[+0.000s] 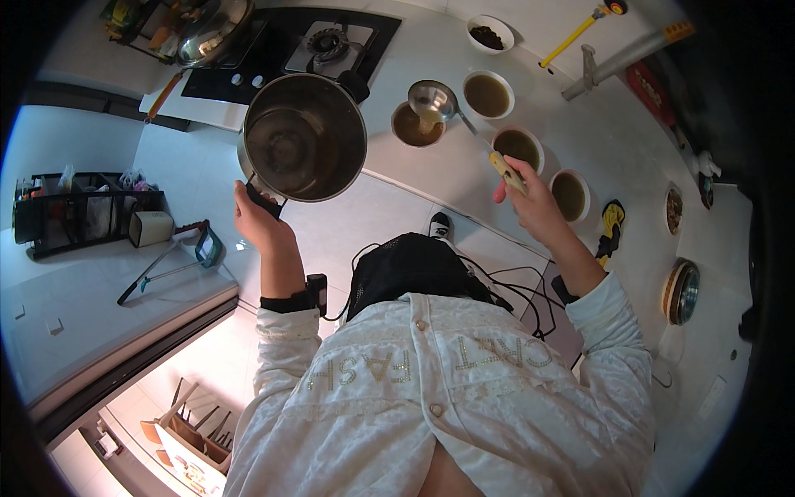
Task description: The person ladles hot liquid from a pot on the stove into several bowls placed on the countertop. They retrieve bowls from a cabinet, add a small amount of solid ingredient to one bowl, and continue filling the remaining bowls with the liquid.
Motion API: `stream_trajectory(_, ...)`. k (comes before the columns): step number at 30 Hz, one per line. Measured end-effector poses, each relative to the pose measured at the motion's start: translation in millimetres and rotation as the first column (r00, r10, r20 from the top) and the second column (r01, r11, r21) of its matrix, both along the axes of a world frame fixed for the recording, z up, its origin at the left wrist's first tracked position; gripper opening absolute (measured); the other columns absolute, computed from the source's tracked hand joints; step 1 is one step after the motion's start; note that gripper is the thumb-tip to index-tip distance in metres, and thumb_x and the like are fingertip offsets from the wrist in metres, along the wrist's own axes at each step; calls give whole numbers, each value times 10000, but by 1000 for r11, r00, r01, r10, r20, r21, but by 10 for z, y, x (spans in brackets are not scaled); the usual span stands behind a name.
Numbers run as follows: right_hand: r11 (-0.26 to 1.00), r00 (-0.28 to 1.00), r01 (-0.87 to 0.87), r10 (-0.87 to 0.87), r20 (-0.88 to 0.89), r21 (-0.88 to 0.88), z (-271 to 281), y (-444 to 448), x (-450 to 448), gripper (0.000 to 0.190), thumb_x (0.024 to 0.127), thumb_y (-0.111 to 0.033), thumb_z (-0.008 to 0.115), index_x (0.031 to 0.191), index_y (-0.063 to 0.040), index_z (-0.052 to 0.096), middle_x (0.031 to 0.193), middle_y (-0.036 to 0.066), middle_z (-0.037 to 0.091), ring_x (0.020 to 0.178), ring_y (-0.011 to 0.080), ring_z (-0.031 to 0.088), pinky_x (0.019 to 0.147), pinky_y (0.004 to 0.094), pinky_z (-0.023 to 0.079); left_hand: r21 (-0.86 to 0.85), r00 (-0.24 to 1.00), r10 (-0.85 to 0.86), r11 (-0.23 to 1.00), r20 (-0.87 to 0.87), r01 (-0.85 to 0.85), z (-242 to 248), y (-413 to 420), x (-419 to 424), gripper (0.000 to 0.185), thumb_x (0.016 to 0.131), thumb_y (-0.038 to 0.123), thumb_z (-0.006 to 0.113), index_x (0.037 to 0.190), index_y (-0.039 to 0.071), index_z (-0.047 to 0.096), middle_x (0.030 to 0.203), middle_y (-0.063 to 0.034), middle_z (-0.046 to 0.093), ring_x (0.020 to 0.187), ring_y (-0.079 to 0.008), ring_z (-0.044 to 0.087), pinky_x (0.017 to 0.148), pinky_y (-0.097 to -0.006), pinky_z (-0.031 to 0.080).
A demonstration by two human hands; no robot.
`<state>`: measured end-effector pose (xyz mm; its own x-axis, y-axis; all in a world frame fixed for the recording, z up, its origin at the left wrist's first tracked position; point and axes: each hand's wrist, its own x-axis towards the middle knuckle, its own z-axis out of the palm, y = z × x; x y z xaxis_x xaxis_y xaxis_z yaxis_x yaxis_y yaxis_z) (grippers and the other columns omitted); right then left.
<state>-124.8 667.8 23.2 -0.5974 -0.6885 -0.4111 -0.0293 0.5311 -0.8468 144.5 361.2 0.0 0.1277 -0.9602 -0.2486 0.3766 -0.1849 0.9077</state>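
Note:
My left hand grips the black side handle of a deep metal pot, which is tilted so its nearly bare inside faces me. In my right hand is the pale handle of a metal ladle. Brownish liquid runs from the ladle's bowl into a small bowl on the white countertop. To the right of it stand three more bowls of similar liquid: a white bowl, a second bowl partly behind the ladle handle, and a third bowl beside my right wrist.
A gas stove lies beyond the pot, with a lidded pan on its left. A bowl of dark food stands at the back. Yellow-black gloves lie on the right. Cables hang near my legs.

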Motion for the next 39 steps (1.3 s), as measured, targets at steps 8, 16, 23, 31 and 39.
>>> stream_trajectory(8, 962, 835, -206, 268, -480, 177, -25, 168, 49, 494, 950, -49, 471, 1425, -111, 353, 935, 43, 613, 807, 176, 598, 759, 331, 488, -18, 1000, -27, 999, 6, 27, 2, 50, -51, 269, 918, 304, 613, 780, 77, 565, 669, 4, 552, 571, -103, 488, 536, -257, 386)
stream_trajectory(16, 941, 652, 314, -116, 750, -127, -62, 284, -219, 446, 958, -80, 461, 1398, -106, 391, 922, -3, 556, 568, 53, 431, 477, 217, 386, 11, 1000, -18, 1000, 24, 18, 47, 83, -122, 272, 910, 309, 624, 785, 77, 553, 672, -5, 534, 579, -110, 488, 541, -259, 398)
stream_trajectory(23, 946, 744, 272, -91, 662, -176, 334, 271, -115, 416, 1012, -149, 417, 1425, -116, 377, 909, -4, 536, 503, -6, 283, 409, 136, 270, 16, 999, -47, 999, 19, 47, 188, 153, -232, 292, 906, 325, 636, 774, 81, 544, 656, -8, 516, 573, -113, 485, 531, -265, 398)
stream_trajectory(31, 938, 981, -93, 143, 130, -334, 374, 218, -177, 412, 1003, -139, 455, 1412, -110, 420, 979, 16, 580, 633, 7, 410, 561, 165, 387, -42, 987, -154, 987, 51, 156, 521, 337, -527, 288, 889, 298, 684, 761, 82, 543, 630, -6, 500, 534, -110, 477, 517, -271, 397)
stream_trajectory(39, 916, 997, -82, 71, -42, -392, 315, 368, -91, 427, 985, -78, 468, 1408, -50, 412, 1010, 47, 590, 990, 103, 525, 939, 265, 395, -54, 950, -312, 948, 20, 313, 697, 459, -859, 232, 879, 227, 698, 786, 71, 555, 634, -10, 514, 542, -114, 491, 530, -260, 408)
